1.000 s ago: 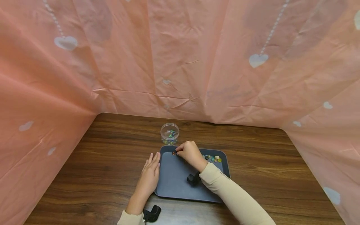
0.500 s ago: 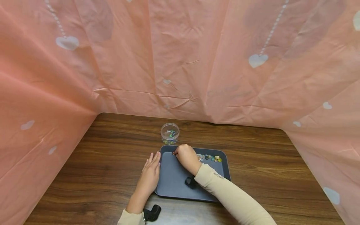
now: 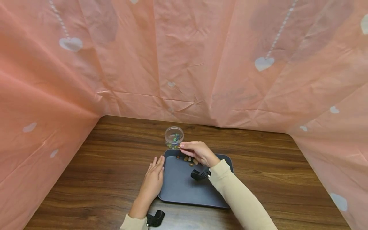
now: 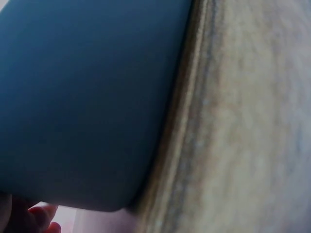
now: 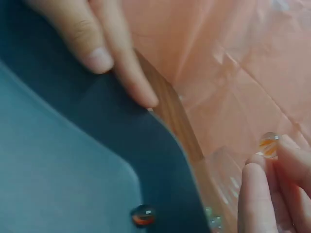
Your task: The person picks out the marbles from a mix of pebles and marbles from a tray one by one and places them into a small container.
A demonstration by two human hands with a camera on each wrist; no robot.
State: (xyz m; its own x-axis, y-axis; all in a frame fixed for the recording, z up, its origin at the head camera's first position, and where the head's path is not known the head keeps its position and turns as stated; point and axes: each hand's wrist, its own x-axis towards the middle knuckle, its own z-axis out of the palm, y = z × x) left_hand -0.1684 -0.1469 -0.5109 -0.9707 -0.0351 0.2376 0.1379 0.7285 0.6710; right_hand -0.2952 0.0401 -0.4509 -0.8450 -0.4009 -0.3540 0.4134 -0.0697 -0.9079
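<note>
My right hand (image 3: 199,152) pinches a clear marble with an orange swirl (image 5: 268,145) between thumb and fingertips, just above the tray's back edge and close to the jar. The round clear plastic jar (image 3: 165,138) stands behind the tray with several green, blue and yellow marbles in it. My left hand (image 3: 153,179) lies with straight fingers along the left rim of the dark grey tray (image 3: 184,188). Another marble, dark with orange (image 5: 143,216), sits in the tray's back left corner. Several brown and pale pebble-like pieces (image 3: 195,162) lie under my right hand, partly hidden by it.
Brown wood-grain table (image 3: 115,153) surrounds the tray. A pink curtain with white hearts (image 3: 184,64) encloses the back and sides. Black wrist cameras, one on the left wrist (image 3: 155,218) and one on the right (image 3: 200,174), stick out near the tray.
My right hand reached down at the tray's back left corner, then rose toward the jar with a marble between its fingers. The brown pieces came into view beneath it. My left hand stayed put.
</note>
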